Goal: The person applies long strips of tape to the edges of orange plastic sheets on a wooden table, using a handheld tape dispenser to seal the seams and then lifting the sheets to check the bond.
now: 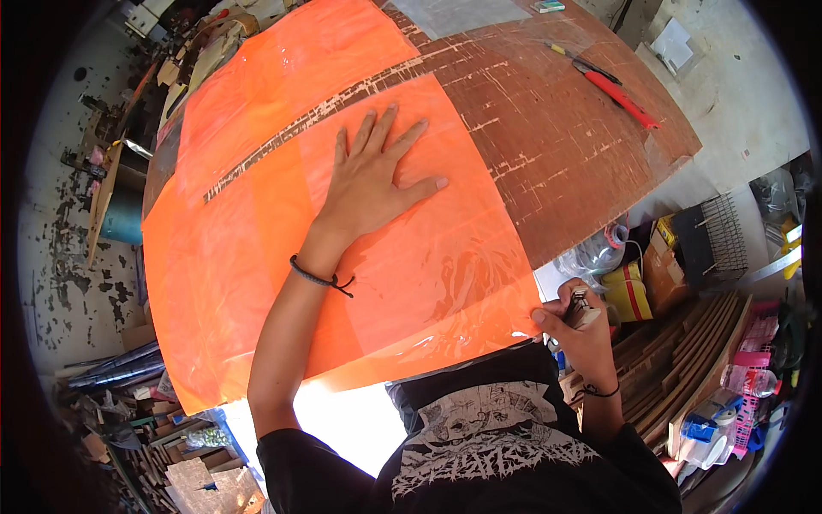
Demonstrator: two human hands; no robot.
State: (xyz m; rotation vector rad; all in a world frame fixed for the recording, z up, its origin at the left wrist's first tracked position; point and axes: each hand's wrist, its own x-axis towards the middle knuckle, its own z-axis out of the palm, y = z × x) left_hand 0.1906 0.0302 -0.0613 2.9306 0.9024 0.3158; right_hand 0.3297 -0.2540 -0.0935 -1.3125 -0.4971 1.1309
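Note:
A glossy orange plastic sheet [231,231] covers the near left of a worn brown wooden board [548,180]. My left hand [368,176] lies flat on it, palm down and fingers spread. At the sheet's near right corner is my right hand [582,330], closed, its thumb and finger pinching the edge. A small dark-and-pale object [584,310] shows in that same hand; its kind I cannot make out. Beyond a bare strip of scored board lies another orange sheet [300,64]. The near sheet's lower edge hangs toward my body, wrinkled near the right corner.
On the board's far right lie a red-handled tool [621,98] and a thin yellow-and-black tool [572,56]. A clear plastic sheet [458,13] rests at the far edge. To the right are a clear bottle [604,248], stacked wooden strips [685,377] and a wire rack [723,236]. Wood scraps [210,484] lie lower left.

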